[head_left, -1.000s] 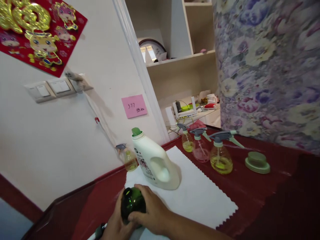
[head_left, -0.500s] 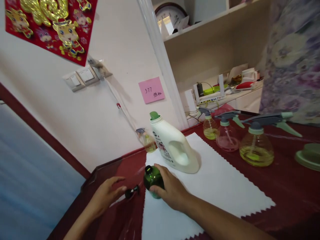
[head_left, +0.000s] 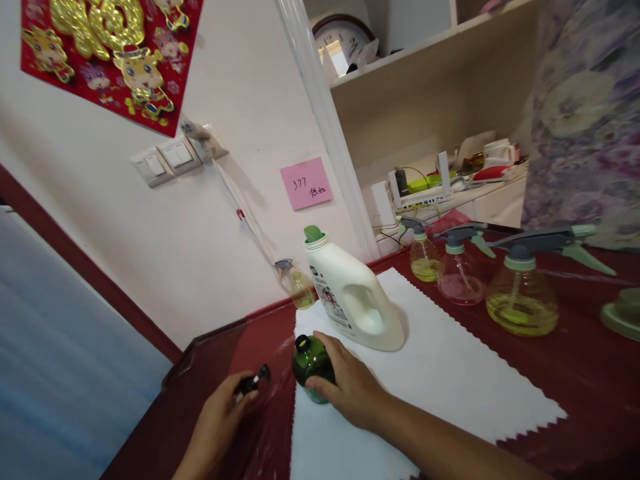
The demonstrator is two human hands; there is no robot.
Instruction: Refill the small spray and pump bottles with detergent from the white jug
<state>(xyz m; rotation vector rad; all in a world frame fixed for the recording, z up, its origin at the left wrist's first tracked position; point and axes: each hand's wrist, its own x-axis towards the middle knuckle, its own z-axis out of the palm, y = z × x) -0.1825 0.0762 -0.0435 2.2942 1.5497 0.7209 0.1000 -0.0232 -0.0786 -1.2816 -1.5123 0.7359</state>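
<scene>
My right hand (head_left: 350,383) is wrapped round a green bottle (head_left: 311,360) with an open black neck, standing on a white cloth (head_left: 440,373). In my left hand (head_left: 220,410), thumb and fingers close on a black pump head (head_left: 254,380), its nozzle pointing up and right above the dark red table (head_left: 270,420). Just behind the green bottle stands a large pale jug (head_left: 353,293) with a side handle and a green spout at its uncapped mouth. My palm hides part of the green bottle's right side.
Along the right stand spray bottles holding yellow (head_left: 521,307) and pink (head_left: 460,287) liquid, and a green lid-like object (head_left: 623,313). A small spray bottle (head_left: 302,290) is by the wall behind the jug. A white router (head_left: 425,193) sits on the shelf.
My left hand has moved right and closed on the black pump head, which is now lifted off the table. My right hand stays on the green bottle. The view has shifted slightly.
</scene>
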